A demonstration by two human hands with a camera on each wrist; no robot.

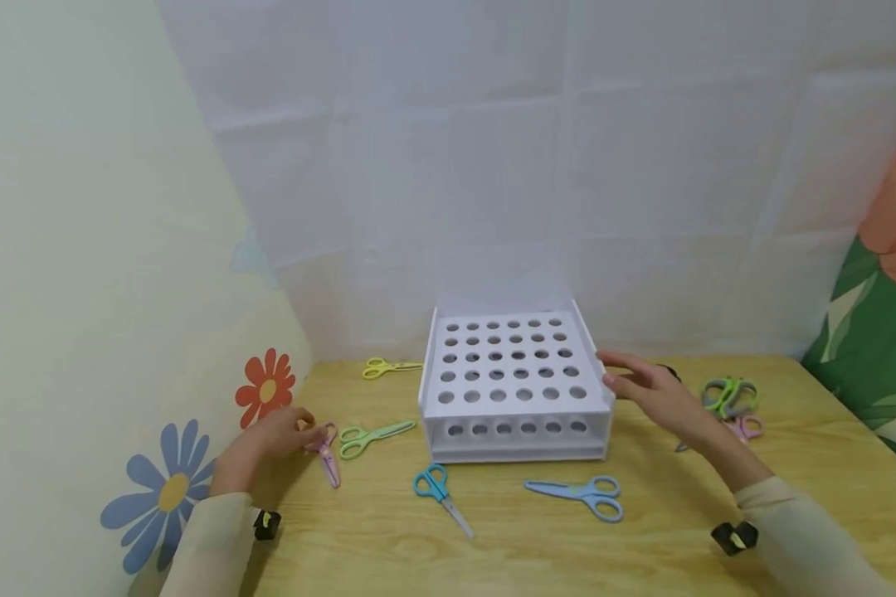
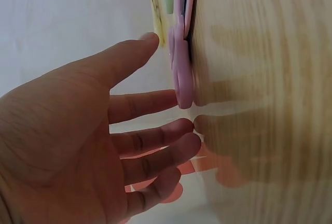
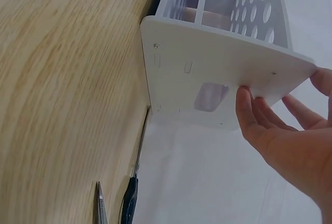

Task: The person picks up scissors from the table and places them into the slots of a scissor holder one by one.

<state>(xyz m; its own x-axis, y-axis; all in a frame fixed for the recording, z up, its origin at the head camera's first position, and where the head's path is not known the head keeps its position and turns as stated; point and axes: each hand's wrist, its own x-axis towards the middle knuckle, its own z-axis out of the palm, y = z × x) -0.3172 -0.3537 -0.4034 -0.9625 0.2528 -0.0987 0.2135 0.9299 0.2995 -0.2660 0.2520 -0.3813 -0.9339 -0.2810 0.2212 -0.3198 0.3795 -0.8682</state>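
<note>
My left hand (image 1: 280, 433) is at the left of the table beside a pair of pink scissors (image 1: 330, 466). In the left wrist view its fingers (image 2: 145, 102) are loosely bent, the index fingertip right at the pink handle and the thumb apart from it. My right hand (image 1: 660, 398) touches the right side panel of a white rack (image 1: 515, 406) with rows of round holes. Seen from the right wrist, the fingers (image 3: 254, 120) rest against that panel near its upper edge, not wrapped round it. The light green scissors (image 1: 373, 437) lie between the left hand and the rack.
Blue scissors (image 1: 435, 489) and light blue scissors (image 1: 578, 492) lie before the rack, yellow scissors (image 1: 388, 367) behind it at left. Right of my right arm lie green-and-grey scissors (image 1: 730, 396) and another pink-handled pair (image 1: 748, 428). A white cloth (image 1: 493, 166) hangs behind the table.
</note>
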